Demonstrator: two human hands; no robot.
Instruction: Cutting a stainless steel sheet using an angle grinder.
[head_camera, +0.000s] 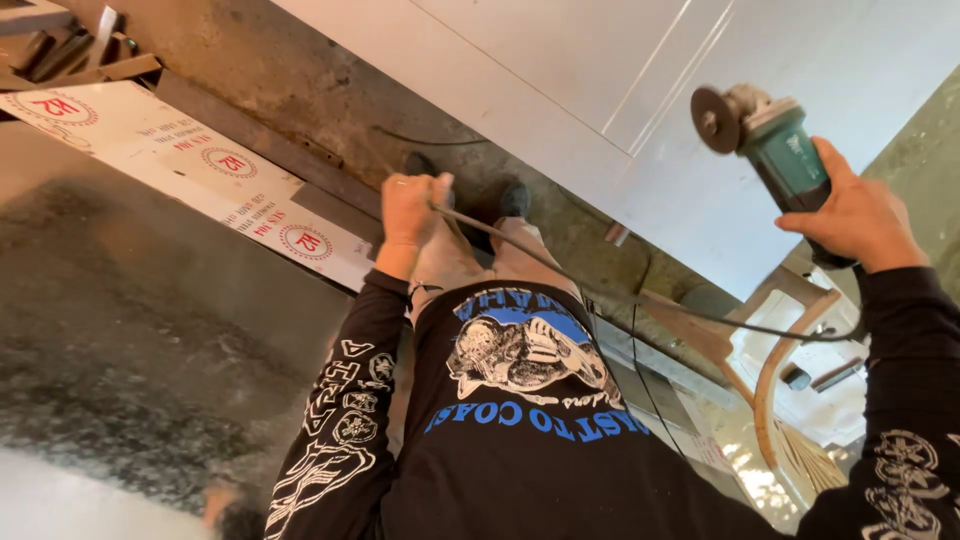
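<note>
My right hand (858, 215) grips the body of a teal angle grinder (775, 140) at the upper right, its dark disc (715, 118) turned up and left over a white panel (640, 90). From the grinder a grey power cord (560, 268) runs down and left across my front. My left hand (412, 208) is closed around that cord near the centre, above my black printed shirt (520, 420).
A large grey metal sheet (140, 330) fills the left. White printed boards (200, 160) lie beside it on the concrete floor (330, 100). Metal bars (70, 55) are stacked at the top left. A curved wooden frame (780, 370) stands at the right.
</note>
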